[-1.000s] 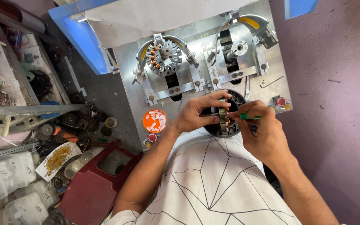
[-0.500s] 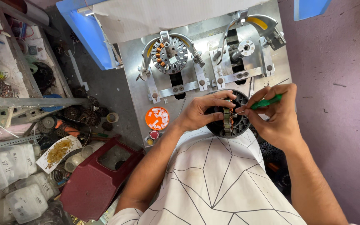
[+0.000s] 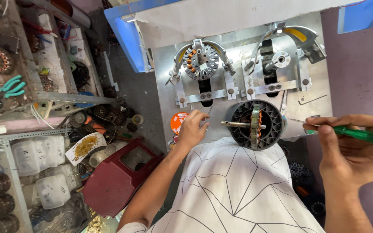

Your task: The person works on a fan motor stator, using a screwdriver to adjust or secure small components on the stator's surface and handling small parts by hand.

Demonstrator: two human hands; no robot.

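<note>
— At the near edge of the metal tabletop, what sits in front of the person?

— A round black housing with a slotted rim; a copper-wound stator stands on edge inside it, and a steel shaft pokes out sideways toward the left; the housing rests against the patterned white cloth over the person's lap.

— And the left hand?

— Just left of the housing, apart from it; its fingers are curled loosely together with the tips on the tabletop beside an orange round lid; I cannot tell whether anything small is pinched between them.

— The right hand?

— Well to the right of the housing, off the tabletop's edge; it is clamped on a green-handled screwdriver, thumb and fingers wrapped round the handle; the thin metal tip points left toward the housing without touching it.

— What lies further back?

— Two clamp fixtures bolted to the tabletop; the left fixture grips another wound stator, the right fixture holds a bare spindle; a white sheet covers the far side.

— To the left?

— A dark red plastic tray on the floor; shelves with clear plastic tubs and teal-handled pliers.
</note>
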